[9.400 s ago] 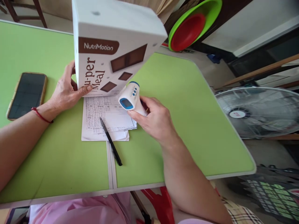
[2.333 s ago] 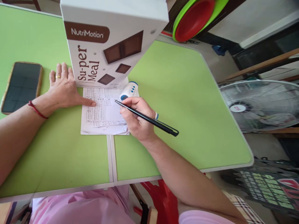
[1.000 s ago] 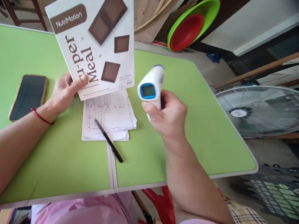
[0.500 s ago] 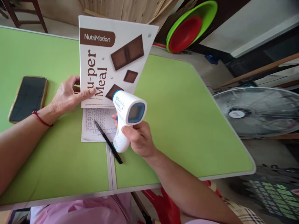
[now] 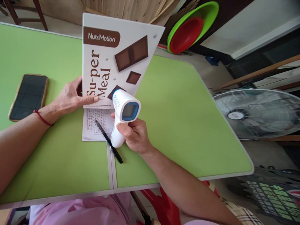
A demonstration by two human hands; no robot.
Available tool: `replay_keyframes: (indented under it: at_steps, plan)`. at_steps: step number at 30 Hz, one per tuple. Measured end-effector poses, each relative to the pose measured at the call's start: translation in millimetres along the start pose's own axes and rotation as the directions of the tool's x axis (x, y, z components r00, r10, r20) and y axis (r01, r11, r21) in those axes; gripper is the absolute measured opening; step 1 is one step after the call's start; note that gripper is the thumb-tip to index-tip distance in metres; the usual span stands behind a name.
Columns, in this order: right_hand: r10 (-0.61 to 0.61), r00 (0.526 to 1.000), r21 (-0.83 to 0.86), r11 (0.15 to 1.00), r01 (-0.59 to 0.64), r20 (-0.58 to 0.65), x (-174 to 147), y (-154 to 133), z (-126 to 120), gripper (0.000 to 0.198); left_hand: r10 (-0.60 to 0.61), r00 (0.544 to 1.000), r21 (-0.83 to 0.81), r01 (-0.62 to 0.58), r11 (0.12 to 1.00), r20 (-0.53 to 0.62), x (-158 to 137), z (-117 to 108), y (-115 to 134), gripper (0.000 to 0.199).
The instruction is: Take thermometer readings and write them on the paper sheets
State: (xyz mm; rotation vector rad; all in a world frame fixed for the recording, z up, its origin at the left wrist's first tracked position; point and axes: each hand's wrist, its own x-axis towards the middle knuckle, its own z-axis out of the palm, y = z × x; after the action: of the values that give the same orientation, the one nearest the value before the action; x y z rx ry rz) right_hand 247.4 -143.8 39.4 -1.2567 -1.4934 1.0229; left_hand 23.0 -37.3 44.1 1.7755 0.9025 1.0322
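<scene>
My left hand (image 5: 73,97) grips the lower left edge of a white box (image 5: 138,34) printed "NutriMotion Su-per Meal", its thumb lying across the front. The box is raised and tilted over the table. In my right hand (image 5: 134,132) is a white and blue infrared thermometer (image 5: 126,104), its small screen facing me and its front end close to the box's lower part. Fingers wrap its handle; the trigger side is mostly hidden. Below the box lies a sheet of handwritten paper (image 5: 93,136), with a black pen (image 5: 109,142) across its edge.
A phone (image 5: 29,97) lies on the green folding table (image 5: 182,125), left of my left hand. Beyond the right edge stands a fan (image 5: 257,114). Green (image 5: 212,12) and red basins (image 5: 187,34) lean at the back. A metal seam (image 5: 112,175) crosses the table.
The box has shifted slightly right and turned, showing more of its lettering. The thermometer has moved a little left and up with my right hand.
</scene>
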Motion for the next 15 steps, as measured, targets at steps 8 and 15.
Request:
replay_keyframes:
  at_steps: [8,15]
  plan:
    - [-0.018,0.999,-0.053,0.998,0.020,0.031,0.3,-0.2,-4.3,0.044,0.005,1.000,0.025,-0.006,1.000,0.020,0.8,0.3,-1.4,0.060]
    - [-0.011,1.000,0.014,1.000,0.011,-0.019,-1.2,-5.2,-1.6,0.033,-0.018,1.000,0.077,0.018,0.997,0.002,0.4,0.6,-0.7,0.063]
